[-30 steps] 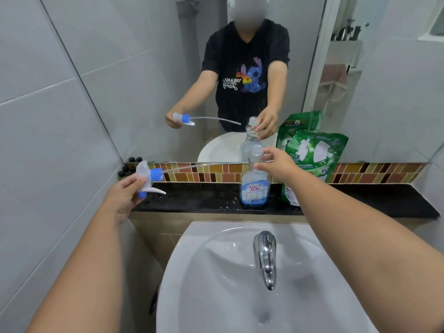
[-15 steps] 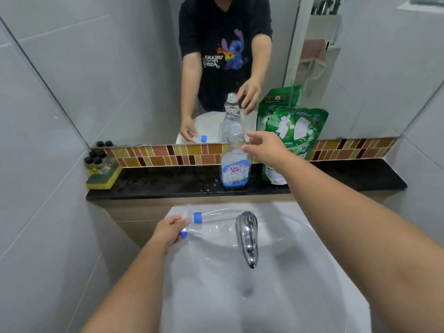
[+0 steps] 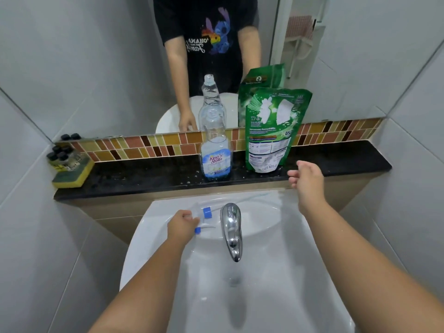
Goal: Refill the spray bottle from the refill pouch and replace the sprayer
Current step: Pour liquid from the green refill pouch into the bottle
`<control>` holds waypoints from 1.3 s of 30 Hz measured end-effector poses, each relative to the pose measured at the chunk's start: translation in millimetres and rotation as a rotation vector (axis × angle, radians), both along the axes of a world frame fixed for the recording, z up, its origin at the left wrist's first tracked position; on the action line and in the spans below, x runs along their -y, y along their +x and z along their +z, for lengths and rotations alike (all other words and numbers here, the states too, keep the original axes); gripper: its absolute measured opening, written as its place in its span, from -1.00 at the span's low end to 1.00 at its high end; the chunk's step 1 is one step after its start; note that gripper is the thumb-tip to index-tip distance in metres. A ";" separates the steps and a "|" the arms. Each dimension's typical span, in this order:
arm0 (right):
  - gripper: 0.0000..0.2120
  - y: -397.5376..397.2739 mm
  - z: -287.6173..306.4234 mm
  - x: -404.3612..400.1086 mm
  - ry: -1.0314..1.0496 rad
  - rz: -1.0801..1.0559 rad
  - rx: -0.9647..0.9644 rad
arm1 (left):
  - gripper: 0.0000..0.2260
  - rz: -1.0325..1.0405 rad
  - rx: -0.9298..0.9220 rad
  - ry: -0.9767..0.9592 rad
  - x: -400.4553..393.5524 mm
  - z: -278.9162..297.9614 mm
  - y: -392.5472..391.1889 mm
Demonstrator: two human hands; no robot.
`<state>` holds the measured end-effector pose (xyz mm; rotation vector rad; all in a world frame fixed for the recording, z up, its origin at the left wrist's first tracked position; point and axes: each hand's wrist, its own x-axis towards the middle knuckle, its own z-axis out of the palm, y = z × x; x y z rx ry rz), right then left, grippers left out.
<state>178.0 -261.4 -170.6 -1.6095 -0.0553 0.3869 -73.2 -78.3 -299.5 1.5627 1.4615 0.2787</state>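
A clear spray bottle (image 3: 215, 152) with a blue label stands uncapped on the black ledge (image 3: 144, 175), a little blue liquid at its bottom. Right beside it a green refill pouch (image 3: 271, 126) stands upright. My left hand (image 3: 181, 227) grips the white sprayer head (image 3: 204, 221) with its blue collar and nozzle, resting it on the white sink's (image 3: 276, 272) rim left of the tap; its clear dip tube runs rightward behind the tap. My right hand (image 3: 306, 181) hovers free with loosely curled fingers, below the pouch and right of the bottle.
A chrome tap (image 3: 231, 230) juts over the basin between my arms. At the ledge's left end a yellow-green sponge (image 3: 72, 175) carries small black-capped bottles (image 3: 61, 153). The mirror above the tile strip (image 3: 144, 147) reflects the bottle, the pouch and a person.
My left hand brought the sprayer down from the ledge's height to the sink's rim. My right hand let go of the bottle's neck and drew back to the lower right.
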 end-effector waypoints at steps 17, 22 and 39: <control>-0.52 77.2 -19.6 -13.7 -0.176 0.227 0.002 | -0.67 0.023 0.200 0.251 17.9 89.5 11.2; -0.61 82.3 -23.7 -26.6 -0.143 0.270 0.099 | -0.69 -0.007 0.334 0.352 14.1 122.4 27.3; -0.88 82.5 -34.0 -51.9 0.129 0.202 0.349 | -0.19 -0.173 0.378 0.461 -29.3 119.9 82.9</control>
